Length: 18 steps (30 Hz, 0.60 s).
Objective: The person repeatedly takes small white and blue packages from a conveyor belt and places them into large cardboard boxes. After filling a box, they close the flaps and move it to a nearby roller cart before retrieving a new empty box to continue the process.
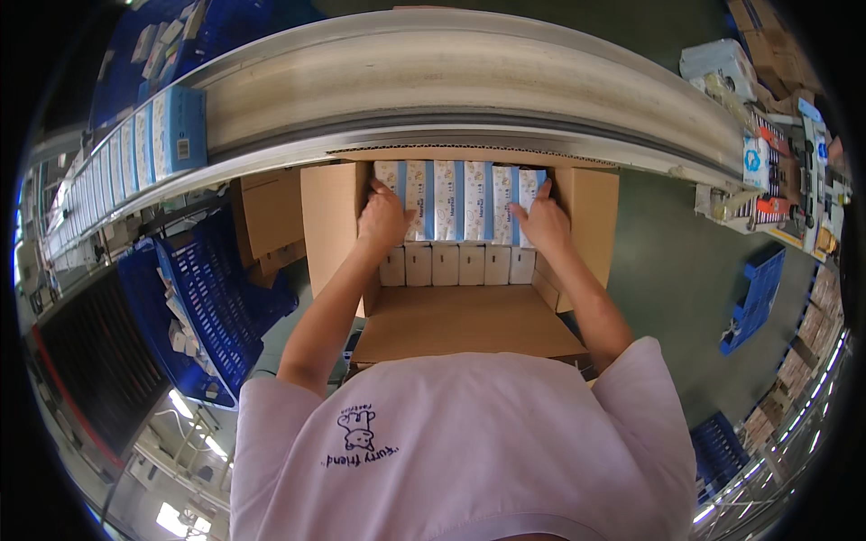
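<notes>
An open brown cardboard carton lies in front of me, its flaps folded outward. At its far side is a row of white-and-blue tissue packs standing side by side. My left hand presses the left end of this row, fingers down its outer side and thumb on the near face. The right end is gripped likewise by my right hand. Nearer to me inside the carton, plain white pack ends form another row. How deep the upper row sits in the carton is partly hidden.
A pale conveyor belt with a metal edge runs just beyond the carton. More tissue packs line up on its left. Blue plastic crates stand at left, a blue pallet on the floor at right.
</notes>
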Each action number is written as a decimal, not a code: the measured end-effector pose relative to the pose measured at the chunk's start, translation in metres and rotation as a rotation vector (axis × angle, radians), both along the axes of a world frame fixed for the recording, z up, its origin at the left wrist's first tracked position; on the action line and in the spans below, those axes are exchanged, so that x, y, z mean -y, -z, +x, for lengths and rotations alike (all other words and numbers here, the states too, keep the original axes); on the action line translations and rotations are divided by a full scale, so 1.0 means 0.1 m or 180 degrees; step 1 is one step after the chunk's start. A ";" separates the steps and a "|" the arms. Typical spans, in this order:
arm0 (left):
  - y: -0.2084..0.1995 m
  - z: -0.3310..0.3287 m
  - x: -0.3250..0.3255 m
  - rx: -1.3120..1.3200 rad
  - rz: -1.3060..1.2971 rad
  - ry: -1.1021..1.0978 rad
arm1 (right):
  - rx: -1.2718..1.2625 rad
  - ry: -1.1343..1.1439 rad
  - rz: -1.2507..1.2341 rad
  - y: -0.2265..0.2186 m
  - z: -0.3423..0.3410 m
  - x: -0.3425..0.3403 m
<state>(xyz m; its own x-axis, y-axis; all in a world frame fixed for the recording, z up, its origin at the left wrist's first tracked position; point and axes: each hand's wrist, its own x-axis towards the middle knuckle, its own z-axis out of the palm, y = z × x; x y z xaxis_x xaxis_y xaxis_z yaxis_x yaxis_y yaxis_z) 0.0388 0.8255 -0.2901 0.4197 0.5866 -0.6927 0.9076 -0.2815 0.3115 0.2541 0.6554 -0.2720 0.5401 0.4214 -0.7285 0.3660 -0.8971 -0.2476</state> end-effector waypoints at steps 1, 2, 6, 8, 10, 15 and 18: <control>-0.10 0.04 -0.01 -0.0485 -0.0017 0.0210 | -0.0117 -0.0115 -0.0410 0.00 0.01 -0.01; -0.21 0.03 0.05 -0.0246 0.0437 0.0827 | 0.0582 -0.0724 -0.0135 -0.04 -0.07 0.07; -0.40 0.13 0.16 0.0347 0.1037 0.2312 | 0.1365 -0.2341 0.0803 -0.06 -0.27 0.19; -0.18 0.37 0.01 -0.0020 0.0627 0.2287 | 0.0915 -0.2427 0.0377 0.08 -0.15 -0.06; 0.22 0.53 -0.41 0.0083 -0.0988 0.2176 | -0.0200 -0.2294 0.0251 0.21 0.20 -0.40; 0.36 0.46 -0.42 0.0648 -0.0156 0.1414 | 0.0681 -0.1859 0.1109 0.38 0.13 -0.27; -0.06 0.13 0.04 0.0960 0.1874 0.0742 | 0.1841 -0.1007 0.1576 0.15 -0.19 0.24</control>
<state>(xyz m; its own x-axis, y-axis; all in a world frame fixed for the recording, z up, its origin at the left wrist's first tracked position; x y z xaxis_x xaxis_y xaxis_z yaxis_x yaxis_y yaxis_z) 0.0513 0.8210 -0.2844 0.7041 0.6998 -0.1208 0.7010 -0.6576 0.2760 0.2350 0.6313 -0.2868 0.5747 0.8160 -0.0617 0.7742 -0.5666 -0.2823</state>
